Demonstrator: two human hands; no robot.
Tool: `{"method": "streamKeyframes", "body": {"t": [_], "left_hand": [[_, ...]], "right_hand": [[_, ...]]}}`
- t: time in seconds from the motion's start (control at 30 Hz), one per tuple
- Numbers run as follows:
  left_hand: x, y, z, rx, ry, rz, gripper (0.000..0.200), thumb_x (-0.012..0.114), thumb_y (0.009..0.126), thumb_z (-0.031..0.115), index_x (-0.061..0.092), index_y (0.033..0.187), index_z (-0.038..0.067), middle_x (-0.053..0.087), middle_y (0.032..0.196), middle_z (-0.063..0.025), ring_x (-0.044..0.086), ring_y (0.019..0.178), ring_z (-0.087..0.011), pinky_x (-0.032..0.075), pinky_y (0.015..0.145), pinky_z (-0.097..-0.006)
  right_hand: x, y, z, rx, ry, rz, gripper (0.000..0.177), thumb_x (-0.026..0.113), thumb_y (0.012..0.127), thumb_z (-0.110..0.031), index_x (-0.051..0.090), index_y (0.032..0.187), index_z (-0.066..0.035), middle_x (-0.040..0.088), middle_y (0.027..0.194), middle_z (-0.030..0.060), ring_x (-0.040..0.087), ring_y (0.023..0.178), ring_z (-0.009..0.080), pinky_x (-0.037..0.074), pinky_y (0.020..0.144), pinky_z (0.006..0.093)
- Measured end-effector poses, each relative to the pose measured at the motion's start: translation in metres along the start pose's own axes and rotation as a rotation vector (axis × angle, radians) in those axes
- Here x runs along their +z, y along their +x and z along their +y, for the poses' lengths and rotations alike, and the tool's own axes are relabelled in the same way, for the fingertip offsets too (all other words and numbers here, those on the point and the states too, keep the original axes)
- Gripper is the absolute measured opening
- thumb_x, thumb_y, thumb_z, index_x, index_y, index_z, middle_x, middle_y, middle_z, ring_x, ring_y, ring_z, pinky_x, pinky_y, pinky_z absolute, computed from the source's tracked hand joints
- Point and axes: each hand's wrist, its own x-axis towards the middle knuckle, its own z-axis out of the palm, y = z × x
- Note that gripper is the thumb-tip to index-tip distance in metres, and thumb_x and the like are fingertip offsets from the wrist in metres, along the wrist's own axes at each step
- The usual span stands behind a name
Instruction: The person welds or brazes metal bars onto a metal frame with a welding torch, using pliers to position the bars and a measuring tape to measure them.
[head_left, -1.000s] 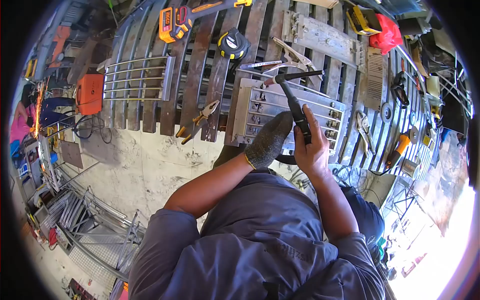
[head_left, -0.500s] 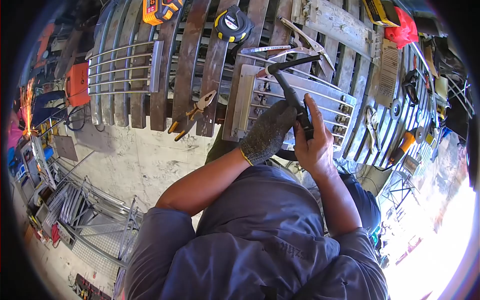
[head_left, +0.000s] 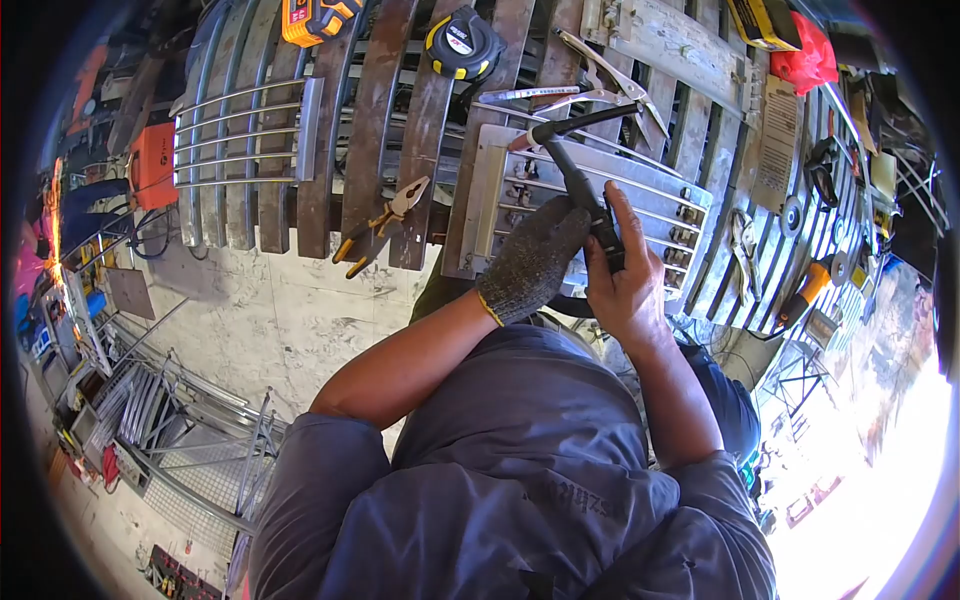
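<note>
A black TIG welding torch [head_left: 572,178] slants over the workbench, its pinkish nozzle toward the left and its long back cap toward the upper right. My left hand [head_left: 535,258], in a dark knit glove, is closed round the torch handle. My bare right hand [head_left: 628,285] grips the handle's lower end, with the index finger stretched along it. Below the torch lies a metal plate [head_left: 488,160] with several thin rods [head_left: 640,212] across it and small clamps at both sides. The torch hides part of the rods.
On the slatted bench [head_left: 365,150] lie combination pliers [head_left: 385,225], a tape measure [head_left: 465,45], locking pliers [head_left: 743,255], a long-jawed clamp [head_left: 615,85], a rod grille [head_left: 245,135] and an angle grinder [head_left: 805,295]. Sparks [head_left: 55,220] fly at far left near another person [head_left: 100,195].
The torch head has shifted slightly left and its back cap a little upward. Both hands keep their hold. The sparks at far left look taller and narrower.
</note>
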Motion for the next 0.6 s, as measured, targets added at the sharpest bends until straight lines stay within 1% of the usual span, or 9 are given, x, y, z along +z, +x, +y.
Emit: {"method": "streamKeyframes", "body": {"t": [0.07, 0.17, 0.23, 0.3, 0.37, 0.43, 0.5, 0.6], "left_hand": [[0.000, -0.001, -0.001, -0.081, -0.067, -0.051, 0.027, 0.056, 0.115, 0.007, 0.062, 0.142, 0.006, 0.068, 0.126, -0.0219, 0.073, 0.106, -0.0406, 0.063, 0.084, -0.0520], [-0.007, 0.006, 0.010, -0.309, -0.221, -0.128, 0.028, 0.057, 0.115, 0.006, 0.061, 0.142, 0.005, 0.068, 0.125, -0.0226, 0.073, 0.107, -0.0418, 0.063, 0.084, -0.0521], [-0.006, 0.005, 0.009, -0.298, -0.203, -0.128, 0.029, 0.057, 0.114, 0.005, 0.061, 0.143, 0.005, 0.068, 0.125, -0.0231, 0.073, 0.107, -0.0426, 0.063, 0.085, -0.0521], [-0.002, 0.003, 0.000, -0.088, -0.046, -0.078, 0.029, 0.057, 0.114, 0.005, 0.060, 0.143, 0.004, 0.068, 0.126, -0.0235, 0.073, 0.108, -0.0432, 0.063, 0.085, -0.0521], [-0.003, 0.003, 0.005, -0.274, -0.190, -0.126, 0.031, 0.059, 0.112, 0.003, 0.060, 0.143, 0.004, 0.068, 0.125, -0.0235, 0.072, 0.108, -0.0429, 0.062, 0.086, -0.0519], [-0.005, 0.004, 0.007, -0.328, -0.323, -0.126, 0.036, 0.061, 0.108, 0.000, 0.060, 0.144, 0.004, 0.068, 0.126, -0.0239, 0.072, 0.108, -0.0435, 0.062, 0.087, -0.0517], [-0.004, 0.003, 0.004, -0.248, -0.446, -0.074, 0.045, 0.065, 0.103, -0.003, 0.060, 0.147, 0.004, 0.067, 0.127, -0.0249, 0.071, 0.109, -0.0452, 0.062, 0.089, -0.0517], [0.000, -0.002, -0.003, 0.026, 0.074, -0.012, 0.047, 0.066, 0.103, -0.002, 0.059, 0.149, 0.005, 0.067, 0.128, -0.0254, 0.071, 0.111, -0.0463, 0.062, 0.090, -0.0525]], "right_hand": [[0.000, 0.000, -0.001, -0.001, -0.005, -0.001, 0.073, 0.071, 0.101, 0.002, 0.047, 0.170, -0.008, 0.076, 0.131, 0.0322, 0.081, 0.112, 0.0459, 0.065, 0.092, 0.0495], [0.000, 0.001, -0.001, -0.029, -0.010, 0.010, 0.072, 0.071, 0.101, 0.003, 0.048, 0.169, -0.008, 0.077, 0.128, 0.0314, 0.082, 0.109, 0.0453, 0.065, 0.089, 0.0498], [0.001, 0.002, 0.000, -0.060, -0.018, 0.027, 0.071, 0.070, 0.102, 0.003, 0.049, 0.169, -0.008, 0.077, 0.127, 0.0307, 0.082, 0.107, 0.0449, 0.065, 0.088, 0.0500], [0.002, 0.002, 0.001, -0.093, -0.030, 0.047, 0.070, 0.070, 0.102, 0.002, 0.050, 0.168, -0.009, 0.077, 0.125, 0.0300, 0.082, 0.107, 0.0445, 0.065, 0.088, 0.0500], [0.001, 0.003, 0.001, -0.104, -0.058, 0.028, 0.070, 0.070, 0.102, 0.002, 0.050, 0.168, -0.009, 0.077, 0.124, 0.0297, 0.082, 0.107, 0.0445, 0.065, 0.088, 0.0500], [0.000, 0.003, 0.001, -0.113, -0.082, 0.019, 0.069, 0.070, 0.102, 0.002, 0.051, 0.168, -0.009, 0.077, 0.123, 0.0295, 0.082, 0.107, 0.0448, 0.065, 0.088, 0.0499], [0.001, 0.004, 0.001, -0.122, -0.104, 0.022, 0.069, 0.070, 0.102, 0.002, 0.051, 0.168, -0.009, 0.077, 0.122, 0.0292, 0.082, 0.108, 0.0452, 0.065, 0.088, 0.0500], [0.001, 0.001, 0.002, -0.077, -0.044, 0.018, 0.071, 0.070, 0.101, 0.003, 0.049, 0.168, -0.007, 0.077, 0.127, 0.0308, 0.081, 0.111, 0.0469, 0.066, 0.090, 0.0499]]}}
